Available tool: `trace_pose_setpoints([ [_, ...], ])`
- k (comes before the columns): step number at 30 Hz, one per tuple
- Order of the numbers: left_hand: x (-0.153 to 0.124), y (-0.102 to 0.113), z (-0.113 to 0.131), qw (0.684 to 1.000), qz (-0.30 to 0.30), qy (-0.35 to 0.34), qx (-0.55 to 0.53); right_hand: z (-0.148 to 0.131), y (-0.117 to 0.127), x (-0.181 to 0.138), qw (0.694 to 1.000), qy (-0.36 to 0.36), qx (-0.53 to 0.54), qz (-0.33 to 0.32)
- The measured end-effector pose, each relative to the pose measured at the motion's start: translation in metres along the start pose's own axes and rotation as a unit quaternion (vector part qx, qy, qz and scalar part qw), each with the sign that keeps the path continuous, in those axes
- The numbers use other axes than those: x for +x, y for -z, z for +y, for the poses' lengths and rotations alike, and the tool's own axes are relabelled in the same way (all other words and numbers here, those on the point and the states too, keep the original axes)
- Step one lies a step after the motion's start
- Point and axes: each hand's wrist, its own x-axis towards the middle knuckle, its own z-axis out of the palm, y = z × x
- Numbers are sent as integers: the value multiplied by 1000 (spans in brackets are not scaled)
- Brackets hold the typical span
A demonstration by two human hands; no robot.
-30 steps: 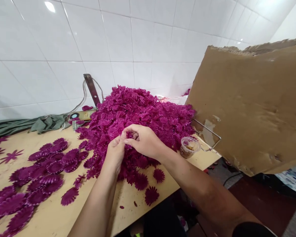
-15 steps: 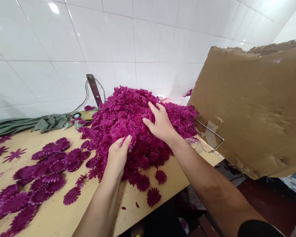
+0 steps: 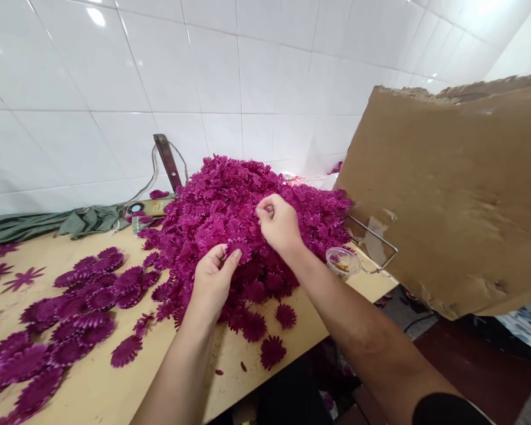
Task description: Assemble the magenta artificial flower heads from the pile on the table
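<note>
A big heap of magenta fabric flower pieces (image 3: 230,195) lies on the wooden table (image 3: 92,383) against the tiled wall. My left hand (image 3: 212,280) rests at the heap's near edge, thumb and fingers pinching one flower piece (image 3: 239,248). My right hand (image 3: 278,223) sits higher on the heap, fingers curled in a pinch among the pieces; what they grip is hidden among the petals.
Flat flower pieces (image 3: 66,319) are spread over the table's left part. A small clear cup (image 3: 343,261) stands by a wire frame (image 3: 378,242) at the right edge. A large cardboard sheet (image 3: 460,195) leans at right. A green cloth (image 3: 48,221) and a metal bar (image 3: 167,159) lie by the wall.
One second ago both hands pinched together at the heap's front. My right hand then reached up onto the heap with fingers spread; now those fingers have closed. My left hand keeps its flower piece.
</note>
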Motion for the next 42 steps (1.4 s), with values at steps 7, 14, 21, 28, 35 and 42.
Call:
trace_pose_setpoints([
  [7,9,6,-3,997,48,49,-27,-15,14,-14,990,89,-38,-107],
  [14,6,2,0,999,-29,35,-11,-20,-11,-35,979,41,83,-181],
  [21,2,6,-6,1000,12,-25,12,-1,-2,0,1000,-2,-1,2],
  [28,9,7,-5,997,50,51,-40,-12,7,-20,983,82,30,-161],
  [35,7,10,-4,998,-41,40,-2,-13,-12,-36,973,27,83,-216],
  [42,-2,10,-1,999,-20,-8,34,-1,-4,-8,999,-3,-20,-37],
])
